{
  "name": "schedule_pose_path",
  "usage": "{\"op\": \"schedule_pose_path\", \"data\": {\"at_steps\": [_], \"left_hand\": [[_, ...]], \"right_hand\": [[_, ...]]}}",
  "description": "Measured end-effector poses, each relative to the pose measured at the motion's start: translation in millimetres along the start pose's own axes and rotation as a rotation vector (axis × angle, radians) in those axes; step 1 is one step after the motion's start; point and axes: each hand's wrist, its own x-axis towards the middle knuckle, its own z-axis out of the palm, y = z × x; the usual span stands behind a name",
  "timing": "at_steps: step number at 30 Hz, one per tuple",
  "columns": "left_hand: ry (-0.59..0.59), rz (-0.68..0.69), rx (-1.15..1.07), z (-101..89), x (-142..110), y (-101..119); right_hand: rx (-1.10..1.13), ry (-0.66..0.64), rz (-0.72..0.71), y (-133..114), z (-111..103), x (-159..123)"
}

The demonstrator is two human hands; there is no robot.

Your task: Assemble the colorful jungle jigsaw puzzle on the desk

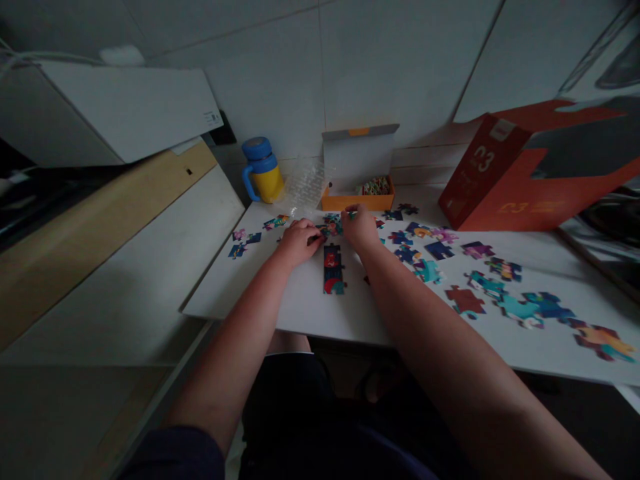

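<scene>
My left hand rests low over the white table, its fingers closed at the edge of a dark puzzle piece. Across from it, my right hand is closed in a pinch, with a bit of a greenish puzzle piece showing at the fingertips. Between the hands lie colourful puzzle pieces, partly covered by my fingers. Just nearer to me is a joined upright strip of dark blue and red puzzle pieces. It touches neither hand.
Several loose pieces spread over the table's right side; a few pieces lie left. Behind stand a blue-yellow mug, crumpled clear plastic and an open orange box. A large red box stands right, a white cabinet left.
</scene>
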Motion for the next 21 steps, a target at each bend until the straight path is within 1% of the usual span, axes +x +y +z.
{"op": "schedule_pose_path", "data": {"at_steps": [4,9,12,17,19,21], "left_hand": [[-0.001,0.000,0.011,0.8,-1.6,-0.1],[-0.042,-0.034,0.034,-1.6,-2.3,1.1],[-0.047,-0.047,0.034,-3.0,-2.2,2.8],[-0.019,-0.065,0.020,-7.4,-1.0,5.4],[-0.002,-0.065,0.008,-10.1,0.2,6.9],[0.010,-0.064,-0.002,-13.1,1.6,8.1]], "right_hand": [[-0.010,0.006,0.025,5.6,-2.2,1.8],[-0.032,-0.021,0.019,7.7,-2.8,2.6],[-0.052,-0.018,0.011,8.4,-3.5,2.5],[-0.090,0.049,0.007,6.5,-8.9,-2.4],[-0.101,0.083,0.008,2.5,-13.8,-5.1],[-0.110,0.118,-0.027,-5.3,-20.7,-7.5]]}}
